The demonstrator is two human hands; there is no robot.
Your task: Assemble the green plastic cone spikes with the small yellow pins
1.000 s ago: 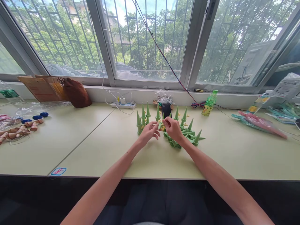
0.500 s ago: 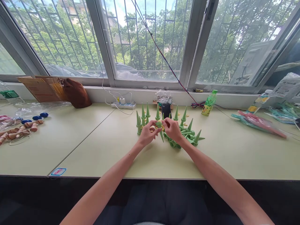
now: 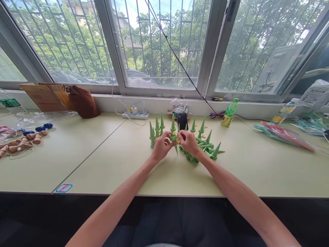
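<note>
My left hand (image 3: 161, 146) and my right hand (image 3: 189, 142) meet over the middle of the pale green table (image 3: 108, 161). Both are closed on one green cone-shaped spike (image 3: 175, 141), which points down between them with a small yellow part at its top. Several green spikes (image 3: 156, 126) stand upright just behind my left hand. More green spikes lie in a loose pile (image 3: 205, 151) under and to the right of my right hand.
A black phone (image 3: 182, 120), a power strip (image 3: 135, 115) and a green bottle (image 3: 230, 113) sit by the window sill. A brown pouch (image 3: 83, 101) and cardboard (image 3: 45, 96) are at the back left. Wooden toys with blue balls (image 3: 25, 139) lie far left, plastic bags (image 3: 285, 133) far right.
My left hand has closed in on the spike beside my right hand. The spike has turned from lying level in my fingers to pointing down.
</note>
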